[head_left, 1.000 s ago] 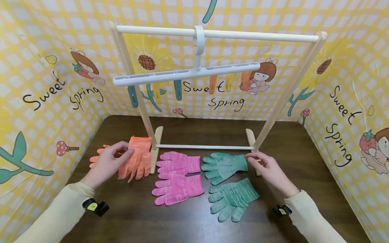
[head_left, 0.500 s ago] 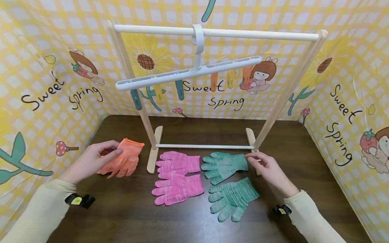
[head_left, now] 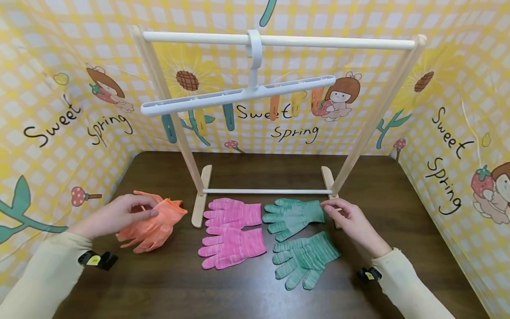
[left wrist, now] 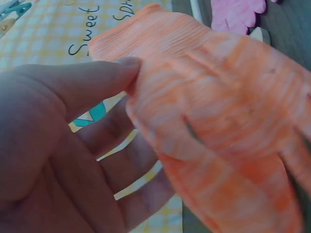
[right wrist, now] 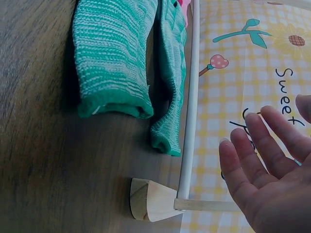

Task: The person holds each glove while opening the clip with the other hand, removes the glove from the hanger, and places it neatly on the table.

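Observation:
My left hand [head_left: 119,215] pinches an orange glove [head_left: 157,226] near its cuff, between thumb and fingers, at the table's left side. In the left wrist view the striped orange glove [left wrist: 228,92] hangs from the thumb tip, cuff upward. More orange knit shows behind the hand, mostly hidden. My right hand [head_left: 352,221] is beside the cuff of the upper green glove [head_left: 295,217]. In the right wrist view its fingers [right wrist: 257,160] are loosely bent, apart from the green gloves, holding nothing. A second green glove [head_left: 307,261] lies nearer me.
Two pink gloves [head_left: 233,248] lie mid-table, left of the green pair. Behind stands a wooden rack [head_left: 187,150] with a white top rod [head_left: 338,42]. From it hangs a white hanger [head_left: 239,95], tilted, with coloured clips [head_left: 228,117] below. Patterned cloth surrounds the table.
My left hand has carried the orange glove leftward, away from the rack's foot, then slightly down toward me. The right hand stays in place. The hanger swings slightly.

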`<action>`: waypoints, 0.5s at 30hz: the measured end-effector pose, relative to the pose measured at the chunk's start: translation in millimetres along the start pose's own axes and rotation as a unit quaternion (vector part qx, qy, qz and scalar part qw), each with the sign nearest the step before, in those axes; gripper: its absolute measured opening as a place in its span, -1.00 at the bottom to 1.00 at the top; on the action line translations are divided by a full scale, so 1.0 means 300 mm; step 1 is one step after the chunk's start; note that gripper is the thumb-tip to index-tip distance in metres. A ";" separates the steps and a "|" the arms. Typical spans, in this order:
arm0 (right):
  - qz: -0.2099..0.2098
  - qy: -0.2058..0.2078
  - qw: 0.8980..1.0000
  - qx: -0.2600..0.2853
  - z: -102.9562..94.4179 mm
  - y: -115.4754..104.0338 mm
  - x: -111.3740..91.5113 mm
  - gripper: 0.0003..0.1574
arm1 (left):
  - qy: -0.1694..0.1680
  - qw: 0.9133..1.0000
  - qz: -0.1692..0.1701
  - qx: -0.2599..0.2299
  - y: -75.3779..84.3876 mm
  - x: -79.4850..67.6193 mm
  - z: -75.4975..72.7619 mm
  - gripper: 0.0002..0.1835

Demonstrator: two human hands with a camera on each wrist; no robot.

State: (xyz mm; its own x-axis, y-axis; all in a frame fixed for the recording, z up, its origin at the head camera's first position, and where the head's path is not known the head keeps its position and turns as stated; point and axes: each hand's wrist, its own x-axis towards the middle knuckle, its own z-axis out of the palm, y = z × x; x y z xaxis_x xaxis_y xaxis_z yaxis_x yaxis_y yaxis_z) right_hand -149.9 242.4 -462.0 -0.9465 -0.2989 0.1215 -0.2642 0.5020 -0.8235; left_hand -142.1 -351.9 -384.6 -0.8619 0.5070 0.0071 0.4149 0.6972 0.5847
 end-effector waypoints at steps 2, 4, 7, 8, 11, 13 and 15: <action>-0.003 0.000 1.000 0.001 0.001 0.002 0.002 -0.69 | -0.025 0.999 0.015 -0.013 -0.013 -0.001 0.001 -0.81; -0.008 0.001 1.000 0.003 0.002 0.003 0.004 -0.69 | -0.049 0.997 0.050 -0.025 -0.028 -0.002 0.002 -0.78; -0.015 0.001 1.000 0.003 0.003 0.006 0.008 -0.70 | -0.103 0.990 0.082 -0.060 -0.046 -0.004 0.001 -0.76; -0.017 0.001 1.000 0.002 0.004 0.007 0.009 -0.70 | -0.127 0.986 0.083 -0.073 -0.050 -0.005 0.001 -0.76; -0.018 -0.001 1.000 0.002 0.005 0.014 0.011 -0.70 | -0.205 0.970 0.052 -0.116 -0.062 -0.008 0.002 -0.80; -0.012 -0.003 1.000 0.004 0.006 0.018 0.010 -0.69 | -0.239 0.962 0.027 -0.131 -0.072 -0.009 0.009 -0.80; -0.002 -0.004 1.000 0.007 0.007 0.020 0.007 -0.68 | -0.261 0.955 0.003 -0.137 -0.083 -0.008 0.021 -0.80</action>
State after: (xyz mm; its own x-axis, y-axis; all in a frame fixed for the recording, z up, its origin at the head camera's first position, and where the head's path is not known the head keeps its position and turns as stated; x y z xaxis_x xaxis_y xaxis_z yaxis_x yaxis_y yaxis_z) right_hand -153.2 243.0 -467.7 -0.9438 -0.3078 0.1205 -0.2658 0.4900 -0.8302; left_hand -148.7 -367.4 -404.2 -0.5670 0.7445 -0.3525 0.2654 0.5702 0.7775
